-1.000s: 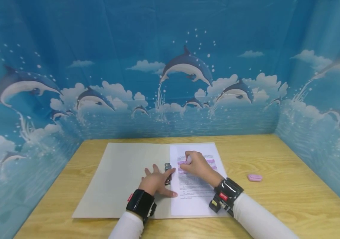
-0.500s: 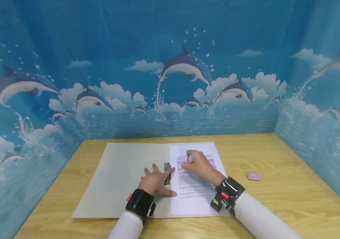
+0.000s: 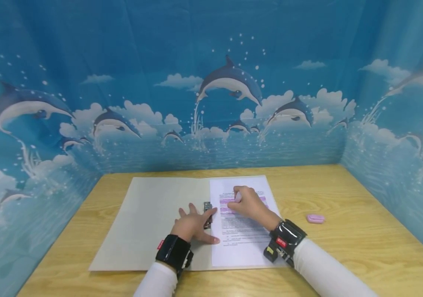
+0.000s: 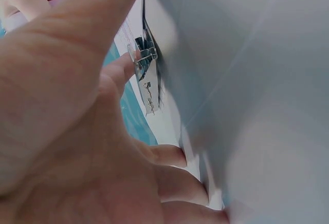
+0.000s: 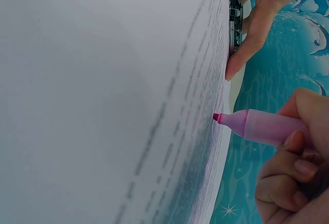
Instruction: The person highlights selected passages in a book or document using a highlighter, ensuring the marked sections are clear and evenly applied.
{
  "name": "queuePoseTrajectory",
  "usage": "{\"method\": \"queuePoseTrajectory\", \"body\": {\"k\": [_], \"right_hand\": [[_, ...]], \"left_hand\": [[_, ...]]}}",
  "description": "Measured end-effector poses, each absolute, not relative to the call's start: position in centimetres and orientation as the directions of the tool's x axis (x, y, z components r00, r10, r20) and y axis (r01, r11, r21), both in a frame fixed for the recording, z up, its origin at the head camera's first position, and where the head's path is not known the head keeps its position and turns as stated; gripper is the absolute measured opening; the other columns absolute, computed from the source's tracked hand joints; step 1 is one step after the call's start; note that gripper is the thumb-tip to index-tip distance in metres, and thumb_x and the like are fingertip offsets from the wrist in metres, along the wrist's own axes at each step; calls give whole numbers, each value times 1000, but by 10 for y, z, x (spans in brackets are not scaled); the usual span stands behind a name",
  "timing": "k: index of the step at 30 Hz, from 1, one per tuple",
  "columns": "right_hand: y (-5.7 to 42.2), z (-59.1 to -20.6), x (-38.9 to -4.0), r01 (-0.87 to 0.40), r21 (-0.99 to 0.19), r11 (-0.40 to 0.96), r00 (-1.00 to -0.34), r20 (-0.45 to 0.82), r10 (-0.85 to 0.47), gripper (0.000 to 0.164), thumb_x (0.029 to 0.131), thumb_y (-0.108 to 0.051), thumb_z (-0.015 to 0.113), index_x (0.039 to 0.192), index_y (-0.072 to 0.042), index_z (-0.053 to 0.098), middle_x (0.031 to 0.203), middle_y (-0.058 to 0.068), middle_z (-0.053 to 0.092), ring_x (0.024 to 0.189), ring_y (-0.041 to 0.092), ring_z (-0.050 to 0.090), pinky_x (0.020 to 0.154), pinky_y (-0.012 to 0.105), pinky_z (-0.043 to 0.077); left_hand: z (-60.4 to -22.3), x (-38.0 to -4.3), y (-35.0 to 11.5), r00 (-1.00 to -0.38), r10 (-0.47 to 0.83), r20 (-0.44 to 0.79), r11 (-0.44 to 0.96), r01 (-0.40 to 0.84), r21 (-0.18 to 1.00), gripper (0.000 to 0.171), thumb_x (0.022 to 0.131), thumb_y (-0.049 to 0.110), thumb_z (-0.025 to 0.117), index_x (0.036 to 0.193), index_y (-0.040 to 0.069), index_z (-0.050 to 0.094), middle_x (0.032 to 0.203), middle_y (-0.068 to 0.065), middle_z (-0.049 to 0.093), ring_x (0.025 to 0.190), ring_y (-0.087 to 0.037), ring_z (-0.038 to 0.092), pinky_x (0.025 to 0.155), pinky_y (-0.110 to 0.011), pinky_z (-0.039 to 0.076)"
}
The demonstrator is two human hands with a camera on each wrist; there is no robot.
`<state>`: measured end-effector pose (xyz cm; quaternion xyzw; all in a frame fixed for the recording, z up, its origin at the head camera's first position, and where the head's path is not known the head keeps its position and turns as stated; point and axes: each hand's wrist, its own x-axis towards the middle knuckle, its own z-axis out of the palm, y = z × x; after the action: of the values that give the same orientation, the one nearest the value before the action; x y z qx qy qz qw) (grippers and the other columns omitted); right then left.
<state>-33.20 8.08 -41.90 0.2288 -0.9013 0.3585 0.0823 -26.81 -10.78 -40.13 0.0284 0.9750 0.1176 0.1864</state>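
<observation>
My right hand (image 3: 250,204) grips a pink highlighter (image 5: 262,125) over the upper part of a printed sheet (image 3: 244,255). The highlighter's dark pink tip is right at the text in the right wrist view. Several lines there carry pink-purple marking. My left hand (image 3: 192,226) lies spread across the middle of an open folder (image 3: 152,210), thumb and index fingertip at the sheet's left edge. Partly under that hand is a metal clip (image 3: 207,206) at the folder's fold.
A pink cap (image 3: 315,218) lies on the wooden table (image 3: 356,251) to the right of the folder. Behind and at both sides hangs a blue curtain (image 3: 211,152) printed with dolphins.
The right hand has slid a little to the right along the text with the highlighter. My left hand stays in place on the folder and sheet.
</observation>
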Motion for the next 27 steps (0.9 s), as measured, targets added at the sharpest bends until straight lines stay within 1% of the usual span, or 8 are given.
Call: {"method": "queuePoseTrajectory", "body": {"k": [8, 17, 27], "right_hand": [[85, -419, -333, -460, -610, 646, -888, 300, -349, 35, 68, -8, 70, 57, -13, 37, 45, -8, 26, 38, 2, 26, 37, 19, 24], [87, -418, -334, -454, -610, 649, -891, 294, -346, 35, 68, -8, 70, 56, -13, 38, 44, -7, 28, 38, 4, 27, 37, 19, 25], [87, -418, -333, -463, -608, 645, -886, 306, -348, 37, 67, -7, 70, 57, -13, 35, 45, -8, 24, 39, 4, 25, 38, 20, 24]], "left_hand": [[-401, -269, -108, -928, 97, -359, 969, 6, 247, 100, 56, 62, 75, 143, 37, 34, 153, -33, 14, 131, -61, 11, 102, -73, 27], [-400, -270, -108, -922, 99, -375, 969, 3, 249, 101, 57, 62, 75, 144, 37, 32, 153, -32, 13, 132, -61, 10, 103, -72, 27], [-402, -269, -109, -928, 106, -357, 967, 12, 255, 99, 57, 62, 74, 143, 36, 34, 152, -34, 13, 130, -63, 11, 101, -74, 28]]}}
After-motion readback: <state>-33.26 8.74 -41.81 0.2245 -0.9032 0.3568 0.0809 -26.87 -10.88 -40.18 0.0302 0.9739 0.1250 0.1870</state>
